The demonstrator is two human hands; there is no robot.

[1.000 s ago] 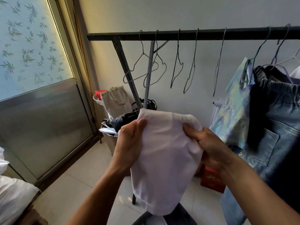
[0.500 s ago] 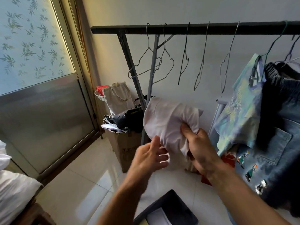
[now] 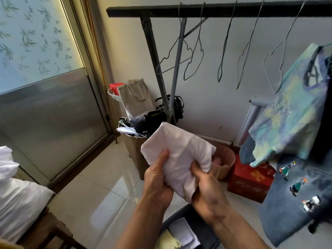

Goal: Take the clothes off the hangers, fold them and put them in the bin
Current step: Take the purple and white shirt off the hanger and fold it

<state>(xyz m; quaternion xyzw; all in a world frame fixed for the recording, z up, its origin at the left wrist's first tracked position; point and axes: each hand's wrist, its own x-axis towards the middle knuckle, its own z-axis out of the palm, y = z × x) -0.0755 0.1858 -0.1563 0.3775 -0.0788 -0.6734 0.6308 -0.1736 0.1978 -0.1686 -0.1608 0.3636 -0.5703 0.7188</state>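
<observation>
door (image 3: pixel 45 114): fills the left of the frame; leaf-patterned frosted glass above, plain metal panel below.

floor (image 3: pixel 100 191): pale glossy tiles, lower centre.

rack (image 3: pixel 215 10): black bar across the top of the frame, with slanted legs running down at centre.

jeans (image 3: pixel 296 203): denim with small embroidered figures, hanging at the right edge, lower half.

shirt (image 3: pixel 287 112): blue-green print, hanging at the right, overlapping the jeans from above.

bedding (image 3: pixel 16 194): white, lower left corner.

hangers (image 3: pixel 194 56): five bare wire units on the bar, upper centre to upper right.

box (image 3: pixel 249 180): red, on the floor, right of centre, touching a round pinkish basket (image 3: pixel 226 162) on its left.

carton (image 3: pixel 133 150): brown, at the foot of the rack legs, filled with dark bags and papers; a beige tote (image 3: pixel 134 97) stands behind it.

bin (image 3: pixel 206 232): dark, bottom centre, directly below the hands; folded white and pale yellow items lie inside.

cloth (image 3: pixel 179 151): white, folded into a compact bundle, held in mid-air at frame centre above the bin.

left hand (image 3: pixel 157 184): fingers wrapped behind the lower left edge of the cloth, thumb pressed on its front.

right hand (image 3: pixel 206 191): fingers closed on the lower right edge of the cloth, bunching the fabric.
</observation>
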